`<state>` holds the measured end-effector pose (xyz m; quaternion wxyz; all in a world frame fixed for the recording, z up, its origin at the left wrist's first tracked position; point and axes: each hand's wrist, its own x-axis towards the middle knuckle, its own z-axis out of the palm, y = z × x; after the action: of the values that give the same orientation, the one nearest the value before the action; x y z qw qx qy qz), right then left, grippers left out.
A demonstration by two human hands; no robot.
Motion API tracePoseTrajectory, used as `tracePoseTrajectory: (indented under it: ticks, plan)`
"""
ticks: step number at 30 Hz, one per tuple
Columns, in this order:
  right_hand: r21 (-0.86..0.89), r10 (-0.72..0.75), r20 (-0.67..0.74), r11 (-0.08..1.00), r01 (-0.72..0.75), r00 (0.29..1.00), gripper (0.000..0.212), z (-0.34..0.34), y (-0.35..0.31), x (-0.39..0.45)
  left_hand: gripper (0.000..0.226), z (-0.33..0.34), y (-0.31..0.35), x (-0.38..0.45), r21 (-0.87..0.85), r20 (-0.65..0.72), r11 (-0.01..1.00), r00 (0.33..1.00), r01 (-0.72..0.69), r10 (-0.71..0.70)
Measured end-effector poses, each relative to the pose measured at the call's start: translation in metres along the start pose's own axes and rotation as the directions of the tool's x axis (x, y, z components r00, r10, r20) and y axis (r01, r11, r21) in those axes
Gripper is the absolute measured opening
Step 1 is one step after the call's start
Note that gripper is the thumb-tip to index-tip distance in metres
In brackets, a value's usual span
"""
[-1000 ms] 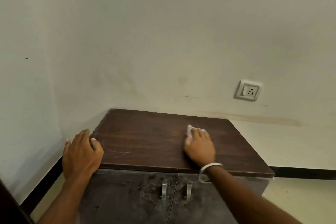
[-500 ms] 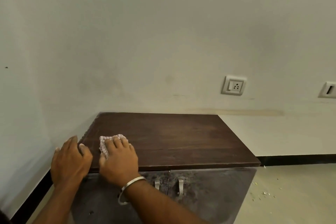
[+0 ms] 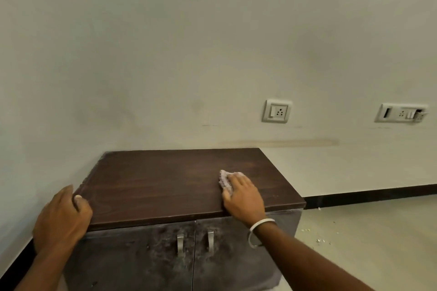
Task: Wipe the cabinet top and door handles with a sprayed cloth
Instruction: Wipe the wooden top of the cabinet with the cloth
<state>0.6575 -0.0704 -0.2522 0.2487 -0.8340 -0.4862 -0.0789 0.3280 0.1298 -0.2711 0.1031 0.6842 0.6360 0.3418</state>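
Observation:
A low cabinet stands in the room's corner with a dark brown wooden top (image 3: 165,184). Its two dusty grey doors each carry a small metal handle, the left handle (image 3: 180,244) and the right handle (image 3: 210,241), side by side at the middle. My right hand (image 3: 241,196) lies flat on a pale checked cloth (image 3: 224,181), pressing it onto the right part of the top; only the cloth's far edge shows beyond my fingers. My left hand (image 3: 62,217) grips the top's front left corner, thumb on the surface.
White walls close in behind and on the left. A wall socket (image 3: 277,111) and a switch panel (image 3: 402,113) sit above the cabinet's right side. Tiled floor (image 3: 366,243) with small crumbs lies to the right, edged by black skirting.
My right hand has slid the cloth from the front left of the top over to the right part. My left hand stayed at the left corner.

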Motion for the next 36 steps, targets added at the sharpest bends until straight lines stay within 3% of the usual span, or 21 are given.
tracePoseTrajectory:
  ticks: [8,18,22,29,36]
  plan:
    - [-0.012,0.239,0.009,0.971,-0.239,0.971,0.052,-0.043,0.084,-0.01,0.061,0.015,-0.016,0.007,-0.001,-0.006,1.0,1.0,0.03,-0.03]
    - [-0.032,0.317,-0.009,0.948,-0.317,0.948,0.055,-0.043,0.078,-0.011,0.062,-0.002,0.001,-0.006,-0.004,-0.021,1.0,1.0,-0.02,0.02]
    - [-0.043,0.278,-0.011,0.959,-0.279,0.96,0.055,-0.029,0.051,-0.009,0.048,-0.005,0.001,-0.008,-0.024,-0.034,0.999,0.999,-0.03,0.029]
    - [-0.042,0.158,0.009,0.987,-0.158,0.987,0.065,0.009,-0.039,-0.011,0.046,-0.008,0.002,-0.01,-0.069,-0.028,0.997,0.999,-0.031,0.029]
    - [-0.005,0.035,0.072,0.999,-0.035,0.997,0.058,0.046,-0.134,-0.014,0.046,-0.009,-0.002,-0.009,-0.112,0.0,0.993,0.999,-0.044,0.045]
